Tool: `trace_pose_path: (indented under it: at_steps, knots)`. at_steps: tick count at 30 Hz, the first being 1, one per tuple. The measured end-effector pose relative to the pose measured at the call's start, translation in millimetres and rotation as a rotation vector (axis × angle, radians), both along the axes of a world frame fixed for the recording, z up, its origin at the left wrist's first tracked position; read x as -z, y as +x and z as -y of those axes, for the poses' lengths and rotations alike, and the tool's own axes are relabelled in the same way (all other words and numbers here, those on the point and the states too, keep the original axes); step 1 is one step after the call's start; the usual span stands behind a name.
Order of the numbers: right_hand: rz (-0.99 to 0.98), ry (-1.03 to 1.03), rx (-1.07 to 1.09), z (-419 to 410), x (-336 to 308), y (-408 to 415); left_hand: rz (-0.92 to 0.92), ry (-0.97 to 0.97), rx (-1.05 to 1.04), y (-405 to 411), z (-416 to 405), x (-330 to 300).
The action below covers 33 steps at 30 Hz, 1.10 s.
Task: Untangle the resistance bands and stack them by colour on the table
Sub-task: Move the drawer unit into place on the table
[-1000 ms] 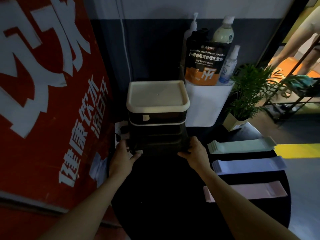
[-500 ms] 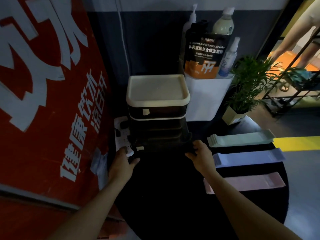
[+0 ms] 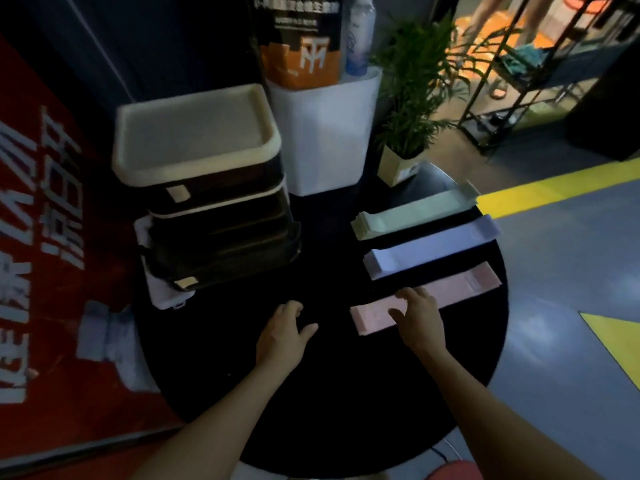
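Three flat stacks of resistance bands lie side by side on the right half of the round black table [image 3: 329,403]: a pale green stack [image 3: 415,213] farthest from me, a lilac stack [image 3: 433,247] in the middle and a pink stack [image 3: 450,292] nearest. My right hand [image 3: 415,317] rests with spread fingers on the pink stack near its left end. Just left of that stack, my left hand [image 3: 284,330] hovers over bare tabletop, fingers loosely apart and holding nothing.
A dark drawer unit with a cream tray top [image 3: 194,133] stands at the table's back left. Behind it are a white bin [image 3: 325,133] holding a pouch and bottles, and a potted plant [image 3: 408,98]. A red sign [image 3: 52,237] flanks the left; grey floor lies right.
Both hands have left the bottom drawer of the drawer unit and come back toward me. The right hand now lies on the pink stack. The camera has tilted down and right.
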State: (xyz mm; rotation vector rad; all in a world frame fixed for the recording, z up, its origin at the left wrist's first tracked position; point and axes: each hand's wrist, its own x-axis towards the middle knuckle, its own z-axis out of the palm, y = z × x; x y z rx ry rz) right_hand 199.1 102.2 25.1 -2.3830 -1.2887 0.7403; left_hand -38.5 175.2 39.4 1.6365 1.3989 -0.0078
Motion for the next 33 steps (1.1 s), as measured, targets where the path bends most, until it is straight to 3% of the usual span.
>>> trace_pose_path:
  at_steps: [10,14,19,29,33]
  knots:
    - [0.108,-0.033,-0.055,10.7,26.1,65.2,-0.168,0.047,-0.149,119.2,34.6,27.1]
    - [0.118,-0.020,-0.079,9.7,33.6,78.0,-0.258,0.093,-0.350,139.8,37.4,34.1]
    - [0.098,0.019,-0.088,8.5,37.7,82.3,-0.279,-0.080,-0.602,149.0,32.8,43.6]
    - [0.094,0.007,-0.081,9.3,35.0,80.4,0.029,-0.329,-0.606,129.0,21.4,34.4]
    - [0.077,-0.033,-0.105,6.9,30.2,63.2,0.122,-0.347,-0.589,110.2,12.8,17.2]
